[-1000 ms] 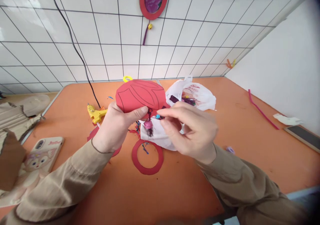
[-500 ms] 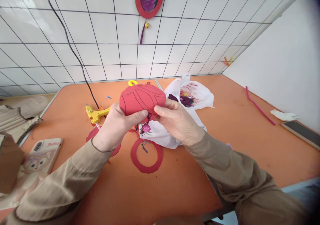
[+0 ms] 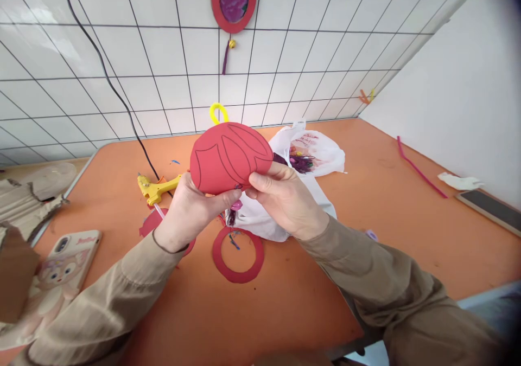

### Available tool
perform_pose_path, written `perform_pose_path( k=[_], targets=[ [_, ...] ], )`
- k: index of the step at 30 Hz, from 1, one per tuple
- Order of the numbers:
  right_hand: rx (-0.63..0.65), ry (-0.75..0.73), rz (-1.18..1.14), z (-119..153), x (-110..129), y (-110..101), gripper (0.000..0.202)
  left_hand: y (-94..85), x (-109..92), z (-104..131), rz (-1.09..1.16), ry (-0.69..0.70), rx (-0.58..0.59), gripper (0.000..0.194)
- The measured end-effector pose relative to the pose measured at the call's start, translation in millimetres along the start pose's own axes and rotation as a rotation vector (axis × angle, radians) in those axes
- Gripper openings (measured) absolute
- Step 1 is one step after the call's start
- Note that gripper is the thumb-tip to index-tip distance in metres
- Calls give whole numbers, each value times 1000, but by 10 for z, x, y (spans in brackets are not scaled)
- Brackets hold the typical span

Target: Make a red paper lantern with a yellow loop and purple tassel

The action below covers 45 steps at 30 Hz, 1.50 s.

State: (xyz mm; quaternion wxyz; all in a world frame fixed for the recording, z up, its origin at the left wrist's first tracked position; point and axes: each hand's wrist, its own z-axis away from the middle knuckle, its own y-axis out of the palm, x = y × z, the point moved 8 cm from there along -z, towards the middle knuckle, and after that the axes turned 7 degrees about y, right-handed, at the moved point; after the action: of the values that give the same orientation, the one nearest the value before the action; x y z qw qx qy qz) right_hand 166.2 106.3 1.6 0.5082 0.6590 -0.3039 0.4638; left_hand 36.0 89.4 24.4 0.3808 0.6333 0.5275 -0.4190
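Note:
A red rounded disc (image 3: pixel 228 157) with dark curved lines drawn on its face is held up over the table, tilted. My left hand (image 3: pixel 193 209) grips its lower left edge, thumb along the bottom. My right hand (image 3: pixel 285 198) pinches the lower right edge between thumb and fingers. A yellow loop (image 3: pixel 218 114) stands up at the disc's top. From the bottom edge, by my left thumb, hangs a pink bell (image 3: pixel 236 205) with a dark tassel (image 3: pixel 232 217). Below, a red ring (image 3: pixel 238 275) lies flat on the orange table (image 3: pixel 211 322).
A yellow glue gun (image 3: pixel 157 190) lies left, near red pieces partly under my left wrist. Behind my right hand is a white plastic bag (image 3: pixel 329 157) with tassels. A phone (image 3: pixel 75 257) and cardboard (image 3: pixel 16 274) are far left; a framed ornament (image 3: pixel 234 24) hangs on the tiled wall.
The disc has been tipped up, so more of its drawn face and the whole yellow loop show. The bell hangs partly behind my left thumb. The view has shifted slightly.

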Motion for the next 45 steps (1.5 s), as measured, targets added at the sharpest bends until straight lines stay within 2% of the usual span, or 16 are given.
perform_pose_path(
  k=[3, 8, 11, 14, 18, 24, 29, 36, 40, 45],
  targets=[
    [19, -18, 6, 3, 4, 20, 17, 48, -42, 15, -27, 42, 48, 10],
    [37, -63, 20, 18, 23, 37, 15, 29, -55, 42, -3, 96, 19, 8],
    [54, -51, -3, 25, 20, 46, 17, 16, -14, 56, -11, 64, 16, 5],
    [78, -41, 5, 25, 19, 67, 23, 26, 25, 67, 17, 17, 38, 11],
    [105, -69, 28, 25, 33, 103, 25, 52, 19, 68, 60, 19, 61, 14],
    [39, -111, 84, 11, 44, 40, 30, 62, 25, 13, 15, 76, 87, 24],
    [25, -163, 91, 12, 89, 17, 13, 79, -1, -48, -18, 104, 198, 32],
    [41, -210, 200, 33, 57, 29, 13, -38, 0, -35, -87, 111, 62, 22],
    [106, -238, 123, 33, 91, 59, 12, -13, 22, -22, -80, 93, 98, 20],
    [73, -249, 106, -2, 259, 33, 22, -32, -34, -42, -156, 141, 92, 22]
  ],
)
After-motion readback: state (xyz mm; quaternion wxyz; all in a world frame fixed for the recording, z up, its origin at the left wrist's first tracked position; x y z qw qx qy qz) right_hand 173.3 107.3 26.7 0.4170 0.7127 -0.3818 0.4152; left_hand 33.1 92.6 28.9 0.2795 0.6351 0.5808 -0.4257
